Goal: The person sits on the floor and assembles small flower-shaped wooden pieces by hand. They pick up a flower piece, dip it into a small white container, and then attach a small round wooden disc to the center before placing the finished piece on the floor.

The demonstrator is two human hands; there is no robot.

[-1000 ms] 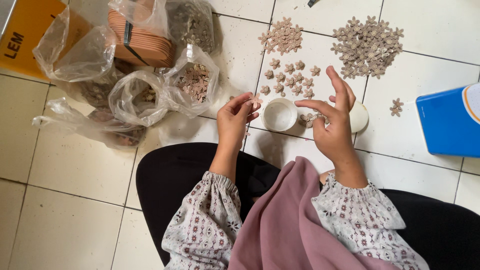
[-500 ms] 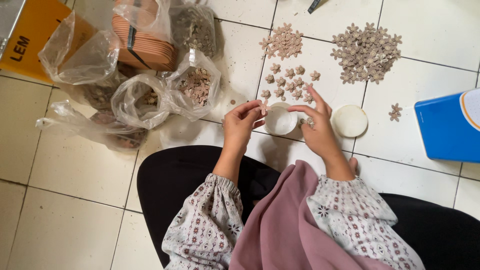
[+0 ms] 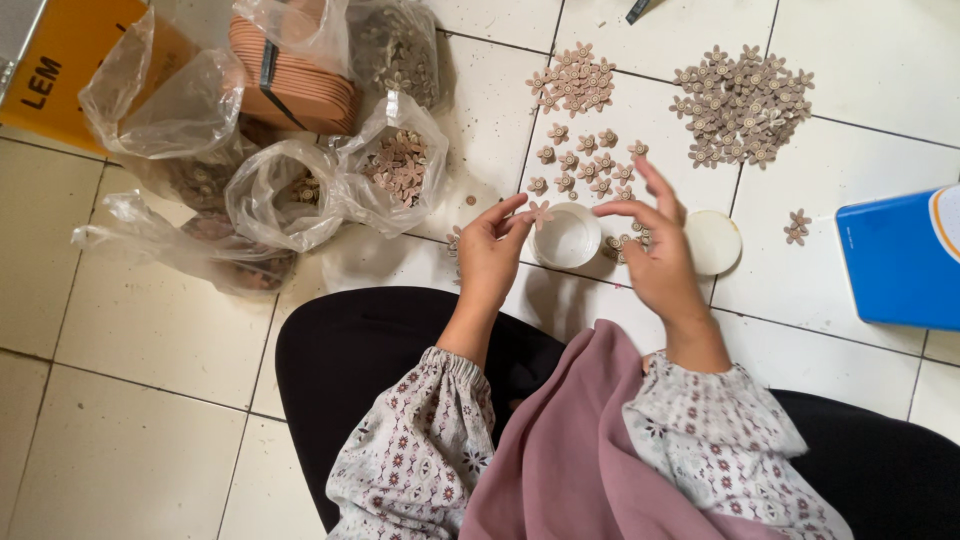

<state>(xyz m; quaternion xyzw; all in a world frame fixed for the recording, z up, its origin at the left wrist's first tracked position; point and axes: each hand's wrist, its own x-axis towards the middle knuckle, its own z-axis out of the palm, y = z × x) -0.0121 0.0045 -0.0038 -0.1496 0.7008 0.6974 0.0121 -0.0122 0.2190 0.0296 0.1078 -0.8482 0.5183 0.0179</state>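
I sit on a white tiled floor. My left hand [image 3: 492, 252] pinches a small brown flower-shaped piece [image 3: 541, 212] between thumb and fingers, just left of a small white round cup [image 3: 566, 237]. Over a few loose flower pieces [image 3: 628, 240] beside the cup hovers my right hand [image 3: 655, 250], fingers spread and empty. A white round lid [image 3: 713, 242] lies to its right. Several flower pieces are laid out in rows [image 3: 587, 160] beyond the cup.
Two piles of flower pieces [image 3: 572, 82] [image 3: 740, 104] lie further out. Clear plastic bags [image 3: 392, 165] with more pieces and stacked brown discs [image 3: 292, 80] sit at the left. An orange box [image 3: 50, 70] is top left, a blue box [image 3: 900, 255] at the right.
My right hand has lifted and opened over the loose pieces by the cup. My left hand has shifted slightly and now shows a flower piece at its fingertips.
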